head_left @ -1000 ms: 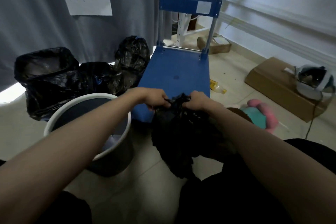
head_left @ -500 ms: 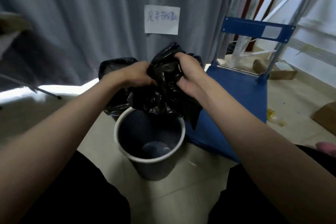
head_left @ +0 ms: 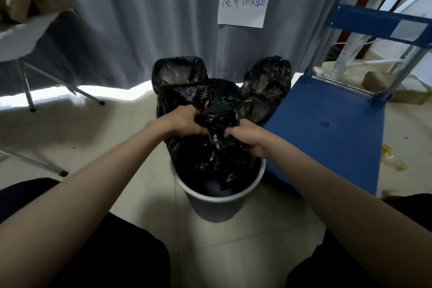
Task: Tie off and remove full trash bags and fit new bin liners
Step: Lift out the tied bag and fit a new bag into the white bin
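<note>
A crumpled black bin liner [head_left: 215, 145] hangs over the round white bin [head_left: 218, 203], its lower end reaching inside. My left hand [head_left: 184, 121] grips the liner's top on the left. My right hand [head_left: 245, 139] grips it on the right, fingers curled into the plastic. Behind the bin stands a square bin lined with a black bag [head_left: 178, 75], its mouth open. A tied black trash bag [head_left: 266, 86] sits to its right against the curtain.
A blue platform trolley [head_left: 332, 128] lies right of the bin, handle upright. A grey curtain with a paper sign [head_left: 244, 4] hangs behind. Folding table legs [head_left: 28, 96] stand at left. A small yellow bottle [head_left: 392, 159] lies on the tiled floor at right.
Both hands carried the black liner from beside the trolley over to the white bin and lowered it, so its end now hangs inside the bin.
</note>
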A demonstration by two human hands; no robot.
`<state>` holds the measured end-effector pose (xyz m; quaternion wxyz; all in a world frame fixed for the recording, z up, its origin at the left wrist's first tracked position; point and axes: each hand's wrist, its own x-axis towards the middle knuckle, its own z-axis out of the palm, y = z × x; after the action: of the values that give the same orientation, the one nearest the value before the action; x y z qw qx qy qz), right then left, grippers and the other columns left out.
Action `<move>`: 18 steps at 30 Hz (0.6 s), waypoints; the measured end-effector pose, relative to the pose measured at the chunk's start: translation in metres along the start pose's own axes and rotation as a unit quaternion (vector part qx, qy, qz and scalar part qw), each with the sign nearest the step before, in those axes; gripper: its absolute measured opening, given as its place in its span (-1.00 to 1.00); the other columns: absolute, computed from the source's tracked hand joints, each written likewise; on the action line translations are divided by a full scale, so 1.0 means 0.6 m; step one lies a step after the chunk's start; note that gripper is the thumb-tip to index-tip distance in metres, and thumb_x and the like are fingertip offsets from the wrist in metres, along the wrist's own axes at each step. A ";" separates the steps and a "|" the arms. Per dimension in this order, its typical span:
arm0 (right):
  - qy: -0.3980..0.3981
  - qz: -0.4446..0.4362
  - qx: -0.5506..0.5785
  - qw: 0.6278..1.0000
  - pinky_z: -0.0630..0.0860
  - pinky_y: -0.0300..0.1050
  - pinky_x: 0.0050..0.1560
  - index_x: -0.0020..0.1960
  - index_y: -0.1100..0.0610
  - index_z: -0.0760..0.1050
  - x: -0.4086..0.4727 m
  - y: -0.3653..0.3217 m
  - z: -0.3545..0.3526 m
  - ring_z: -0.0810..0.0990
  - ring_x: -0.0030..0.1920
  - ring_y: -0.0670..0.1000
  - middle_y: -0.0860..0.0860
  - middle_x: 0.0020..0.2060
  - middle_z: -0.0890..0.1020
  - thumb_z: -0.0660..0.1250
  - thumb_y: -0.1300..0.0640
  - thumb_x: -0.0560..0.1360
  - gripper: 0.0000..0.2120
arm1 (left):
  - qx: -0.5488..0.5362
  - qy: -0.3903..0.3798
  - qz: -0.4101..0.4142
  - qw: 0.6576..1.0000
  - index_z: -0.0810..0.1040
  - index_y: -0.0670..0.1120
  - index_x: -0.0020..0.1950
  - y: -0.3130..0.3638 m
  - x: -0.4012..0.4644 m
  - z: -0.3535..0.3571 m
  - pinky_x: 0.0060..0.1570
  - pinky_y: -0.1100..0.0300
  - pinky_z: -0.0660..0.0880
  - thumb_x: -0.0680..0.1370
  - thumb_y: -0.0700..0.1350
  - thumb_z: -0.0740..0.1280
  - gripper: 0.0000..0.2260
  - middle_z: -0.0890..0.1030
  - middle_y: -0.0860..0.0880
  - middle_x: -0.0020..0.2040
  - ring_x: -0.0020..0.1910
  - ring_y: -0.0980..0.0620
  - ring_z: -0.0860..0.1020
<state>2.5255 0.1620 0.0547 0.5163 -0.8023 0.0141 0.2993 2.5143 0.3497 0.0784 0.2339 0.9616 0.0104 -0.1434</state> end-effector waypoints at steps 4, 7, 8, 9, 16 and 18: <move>0.017 -0.045 -0.121 0.992 0.52 -0.01 0.11 0.24 0.05 0.40 0.004 0.035 -0.007 0.54 0.05 0.07 0.04 -0.01 0.55 0.23 0.31 0.54 -0.67 | 0.014 -0.004 0.004 1.000 0.53 0.01 0.14 0.000 0.011 0.028 -0.02 0.17 0.48 0.36 0.07 0.53 -0.59 0.59 0.00 0.01 -0.01 -0.01 0.57; 0.009 -0.057 -0.194 0.979 0.47 -0.10 0.02 0.41 0.10 0.35 0.009 0.060 -0.015 0.50 0.05 0.05 0.04 0.05 0.51 0.27 0.34 0.52 -0.52 | 0.028 -0.016 0.012 0.999 0.46 0.01 0.10 0.000 0.015 0.056 -0.05 0.18 0.44 0.33 0.04 0.57 -0.56 0.58 -0.03 0.05 -0.02 -0.01 0.53; 0.004 -0.054 -0.207 0.977 0.48 -0.10 0.03 0.39 0.13 0.37 0.010 0.066 -0.016 0.51 0.09 0.06 0.07 0.07 0.52 0.31 0.35 0.50 -0.52 | 0.032 -0.021 0.022 0.999 0.45 0.02 0.07 0.000 0.015 0.068 -0.05 0.20 0.42 0.32 0.02 0.58 -0.56 0.58 -0.03 0.07 -0.02 0.00 0.52; -0.006 -0.052 -0.198 0.979 0.51 -0.07 0.07 0.35 0.14 0.41 0.010 0.070 -0.017 0.53 0.12 0.09 0.09 0.08 0.55 0.35 0.36 0.47 -0.53 | 0.039 -0.032 0.030 0.998 0.46 0.01 0.05 0.002 0.014 0.081 -0.05 0.21 0.41 0.30 0.00 0.58 -0.56 0.59 -0.03 0.08 -0.02 0.00 0.52; 0.055 -0.130 -0.218 0.966 0.52 0.00 0.12 0.02 0.03 0.47 0.026 0.066 -0.029 0.47 0.15 0.09 0.16 0.14 0.47 0.47 0.16 0.37 -0.72 | 0.075 -0.103 0.042 0.991 0.56 -0.05 0.18 0.023 0.021 0.121 0.10 0.15 0.50 0.27 -0.10 0.61 -0.48 0.62 -0.05 0.10 0.12 -0.07 0.57; 0.126 -0.164 -0.286 0.936 0.45 -0.05 0.12 -0.07 0.00 0.46 0.027 0.060 -0.038 0.38 0.13 0.06 0.11 0.10 0.39 0.48 0.11 0.37 -0.77 | 0.053 -0.046 0.042 0.997 0.52 -0.02 0.03 0.018 0.029 0.104 -0.02 0.16 0.46 0.24 -0.08 0.63 -0.55 0.59 -0.02 0.01 0.09 -0.07 0.56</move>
<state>2.5373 0.1310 0.0238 0.3011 -0.9383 -0.1385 0.0986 2.5150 0.3109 0.0256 0.1890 0.9646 -0.0480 -0.1777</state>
